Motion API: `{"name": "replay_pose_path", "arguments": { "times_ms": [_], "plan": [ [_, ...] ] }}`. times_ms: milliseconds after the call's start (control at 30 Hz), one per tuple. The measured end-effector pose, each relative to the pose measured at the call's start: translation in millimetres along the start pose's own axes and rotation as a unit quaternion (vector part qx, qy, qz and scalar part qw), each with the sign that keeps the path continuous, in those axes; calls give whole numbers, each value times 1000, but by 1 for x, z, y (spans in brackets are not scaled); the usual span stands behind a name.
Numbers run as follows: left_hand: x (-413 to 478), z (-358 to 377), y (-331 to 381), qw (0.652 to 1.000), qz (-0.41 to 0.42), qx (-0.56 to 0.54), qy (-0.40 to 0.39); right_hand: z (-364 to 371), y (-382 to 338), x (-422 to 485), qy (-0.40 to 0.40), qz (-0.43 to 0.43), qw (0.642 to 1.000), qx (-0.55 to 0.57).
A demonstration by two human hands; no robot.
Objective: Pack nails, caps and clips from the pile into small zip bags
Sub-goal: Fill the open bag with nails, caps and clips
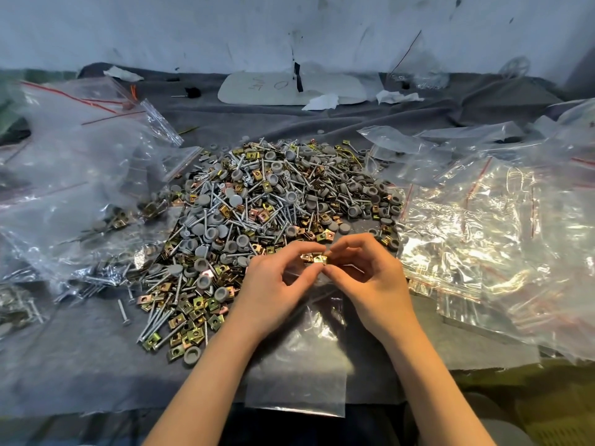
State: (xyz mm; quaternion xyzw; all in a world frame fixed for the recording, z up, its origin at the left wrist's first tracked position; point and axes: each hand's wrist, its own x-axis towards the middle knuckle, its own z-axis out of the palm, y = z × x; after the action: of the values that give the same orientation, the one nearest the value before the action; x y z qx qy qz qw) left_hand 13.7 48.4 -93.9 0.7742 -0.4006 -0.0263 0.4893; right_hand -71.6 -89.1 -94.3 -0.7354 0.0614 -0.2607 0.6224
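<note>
A big pile [257, 207] of silver nails, grey round caps and brass-coloured square clips lies on the grey cloth in front of me. My left hand [277, 284] and my right hand [367, 278] meet at the pile's near edge. Between their fingertips sit a few brass clips [317, 259], pinched from both sides. Under my hands and forearms lies a clear plastic bag [299, 365], flat on the cloth, and I cannot tell whether either hand also grips its mouth.
Heaps of empty red-striped zip bags [483, 226] lie to the right. Large clear bags [64, 162], some holding packed nails and clips [19, 304], lie to the left. A white board [289, 88] and paper scraps rest by the far wall. The cloth's edge [128, 410] runs near me.
</note>
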Motion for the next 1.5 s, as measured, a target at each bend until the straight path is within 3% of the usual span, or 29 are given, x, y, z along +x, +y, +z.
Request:
{"name": "replay_pose_path", "arguments": {
  "times_ms": [333,633,900,1267,1433,1500],
  "plan": [
    [2,0,-2,999,20,41,-13,3,4,0,30,4,999,-41],
    [3,-1,-2,999,27,35,-9,2,9,3,40,50,998,24],
    [2,3,-1,999,-35,16,20,1,4,2,21,4,1000,-9],
    [2,2,4,996,19,81,-7,4,2,1,29,14,999,-3],
    [5,-3,-1,998,-20,21,64,-23,0,6,148,43,985,79],
    [5,-2,0,998,-22,16,51,-25,0,7,154,64,981,103]
  ]
}}
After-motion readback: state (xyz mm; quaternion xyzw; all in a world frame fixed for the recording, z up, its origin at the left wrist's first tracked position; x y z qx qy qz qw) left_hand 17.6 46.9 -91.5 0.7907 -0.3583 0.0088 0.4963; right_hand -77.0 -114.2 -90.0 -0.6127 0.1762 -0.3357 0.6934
